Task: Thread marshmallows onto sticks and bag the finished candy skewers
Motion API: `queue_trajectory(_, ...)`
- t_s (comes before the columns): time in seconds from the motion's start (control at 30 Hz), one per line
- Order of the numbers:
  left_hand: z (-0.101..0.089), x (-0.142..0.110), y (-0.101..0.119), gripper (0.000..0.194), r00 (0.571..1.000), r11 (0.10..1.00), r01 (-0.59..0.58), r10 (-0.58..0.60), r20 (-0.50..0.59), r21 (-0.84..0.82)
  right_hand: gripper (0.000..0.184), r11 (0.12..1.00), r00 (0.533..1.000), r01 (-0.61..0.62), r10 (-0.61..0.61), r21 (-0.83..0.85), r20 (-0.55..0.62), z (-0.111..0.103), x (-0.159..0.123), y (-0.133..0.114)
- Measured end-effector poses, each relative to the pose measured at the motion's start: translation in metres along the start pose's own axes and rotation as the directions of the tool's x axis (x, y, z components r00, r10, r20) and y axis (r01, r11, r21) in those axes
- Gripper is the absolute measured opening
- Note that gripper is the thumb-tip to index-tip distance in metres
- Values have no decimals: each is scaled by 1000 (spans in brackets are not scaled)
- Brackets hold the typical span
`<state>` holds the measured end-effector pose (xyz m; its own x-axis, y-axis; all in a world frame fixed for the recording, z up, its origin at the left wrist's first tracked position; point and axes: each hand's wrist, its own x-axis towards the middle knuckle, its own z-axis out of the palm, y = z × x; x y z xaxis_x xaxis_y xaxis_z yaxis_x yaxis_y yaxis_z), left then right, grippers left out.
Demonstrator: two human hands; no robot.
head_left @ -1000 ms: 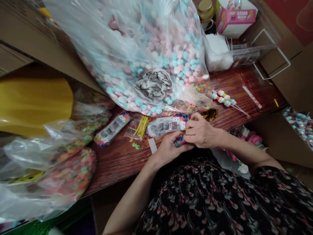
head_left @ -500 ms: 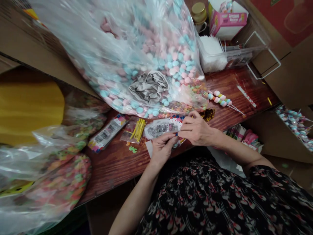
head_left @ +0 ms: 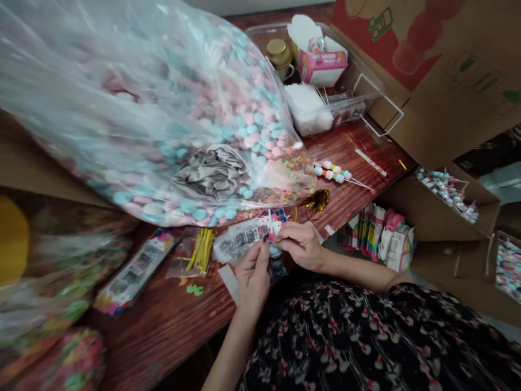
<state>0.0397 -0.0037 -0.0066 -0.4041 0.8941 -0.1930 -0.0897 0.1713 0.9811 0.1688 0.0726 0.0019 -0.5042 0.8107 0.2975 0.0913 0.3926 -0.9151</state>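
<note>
Cellophane packet [head_left: 240, 241] | long axis rising rightward | in left hand [head_left: 252, 281], right hand [head_left: 301, 245]

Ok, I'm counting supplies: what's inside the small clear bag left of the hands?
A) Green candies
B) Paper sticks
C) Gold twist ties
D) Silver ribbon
C. The small clear bag on the wooden table has a bundle of gold twist ties showing through it.

Packet [head_left: 277, 219] white with red, blue dots; blouse [head_left: 325, 336] black, pink-white floral; candies [head_left: 260, 130] pastel pink, blue.
</note>
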Motion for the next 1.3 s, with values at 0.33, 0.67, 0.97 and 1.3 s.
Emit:
queue_trajectory(0.33,3,-3,15,31,953,919,254,-185,239,-301,13,989,983,68,-44,134,-177,11,-5,0)
queue_trajectory(0.67,-9,6,13,31,859,933,339,-255,445,-121,19,688,954,-265,287,675,83,4,-2,2)
queue_trajectory(0.97,-4,5,26,33,781,901,427,-321,535,-83,20,928,966,-245,259,281,-13,-7,-15,0)
queue_trajectory(1.3,-5,-1,29,36,443,819,533,-486,754,215,26,539,741,664,-568,-517,359,-59,-42,7)
